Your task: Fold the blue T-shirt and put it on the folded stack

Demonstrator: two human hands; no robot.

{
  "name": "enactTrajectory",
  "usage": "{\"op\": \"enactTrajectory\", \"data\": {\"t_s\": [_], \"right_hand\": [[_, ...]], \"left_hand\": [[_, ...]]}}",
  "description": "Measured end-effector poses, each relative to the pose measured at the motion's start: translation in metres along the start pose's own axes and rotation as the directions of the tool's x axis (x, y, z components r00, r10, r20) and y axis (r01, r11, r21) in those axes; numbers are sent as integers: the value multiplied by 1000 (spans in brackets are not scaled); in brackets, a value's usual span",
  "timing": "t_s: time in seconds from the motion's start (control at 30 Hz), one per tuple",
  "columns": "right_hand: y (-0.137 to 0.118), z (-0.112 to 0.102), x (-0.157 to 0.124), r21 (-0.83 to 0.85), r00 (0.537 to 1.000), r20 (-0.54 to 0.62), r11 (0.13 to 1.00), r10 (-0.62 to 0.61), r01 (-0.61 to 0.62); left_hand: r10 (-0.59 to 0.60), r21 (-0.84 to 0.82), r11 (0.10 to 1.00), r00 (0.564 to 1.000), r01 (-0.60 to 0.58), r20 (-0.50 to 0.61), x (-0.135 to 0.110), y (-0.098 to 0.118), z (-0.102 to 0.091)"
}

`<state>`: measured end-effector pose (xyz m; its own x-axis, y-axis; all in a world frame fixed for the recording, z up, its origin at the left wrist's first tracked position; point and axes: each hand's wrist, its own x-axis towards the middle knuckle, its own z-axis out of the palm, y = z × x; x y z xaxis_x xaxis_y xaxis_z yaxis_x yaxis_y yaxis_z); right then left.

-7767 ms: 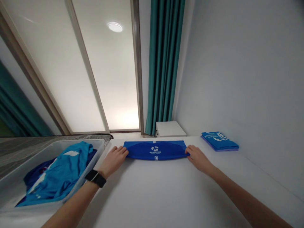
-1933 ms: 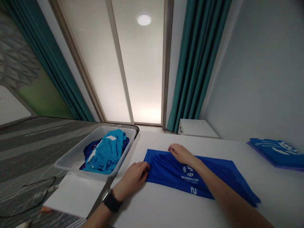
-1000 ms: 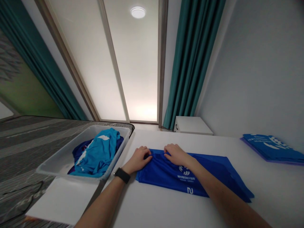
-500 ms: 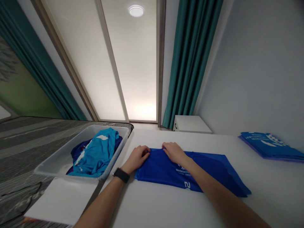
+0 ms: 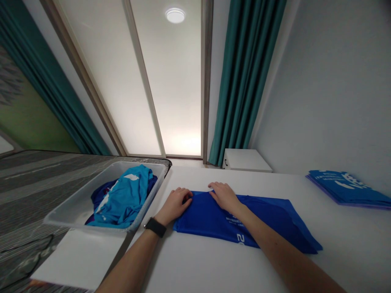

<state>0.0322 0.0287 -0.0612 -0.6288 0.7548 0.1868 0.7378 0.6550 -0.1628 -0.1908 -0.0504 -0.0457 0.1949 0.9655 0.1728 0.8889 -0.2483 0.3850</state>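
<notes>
A blue printed shirt [image 5: 201, 219] lies folded in a long flat strip on the white table [image 5: 189, 264]. White lettering shows partly on its near side. My left hand [image 5: 177, 205], with a black watch on the wrist, rests at the shirt's far left corner. Its fingers are curled, with a gap between them and the thumb. At the far edge, near the middle of the strip, my right hand [image 5: 225, 197] touches the cloth, thumb and fingers apart. The right forearm crosses over the shirt and hides part of the print.
To the left, a clear plastic bin [image 5: 67, 213] holds crumpled light-blue and purple garments [image 5: 125, 199]. A stack of folded blue garments [image 5: 348, 187] sits at the table's right side by the wall. A white cabinet [image 5: 246, 159] stands beyond the far edge.
My right fingers have loosened and lifted slightly from the shirt's far edge. My left fingertips have parted a little from the thumb. The shirt lies almost as before.
</notes>
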Motion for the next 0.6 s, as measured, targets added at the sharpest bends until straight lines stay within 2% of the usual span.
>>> {"op": "enactTrajectory", "data": {"t_s": [0.27,0.47,0.6], "right_hand": [[4,8,-3,-43,997,-69,998,34,-37],[5,12,-3,-29,996,-73,999,44,-46],[5,11,-3,-21,997,-68,999,41,-42]], "left_hand": [[40,-9,999,999,-40,-18,0,-4,3],[-60,-139,989,991,43,-119,0,-10,0],[-38,-104,994,991,25,-128,-4,-5,-7]]}}
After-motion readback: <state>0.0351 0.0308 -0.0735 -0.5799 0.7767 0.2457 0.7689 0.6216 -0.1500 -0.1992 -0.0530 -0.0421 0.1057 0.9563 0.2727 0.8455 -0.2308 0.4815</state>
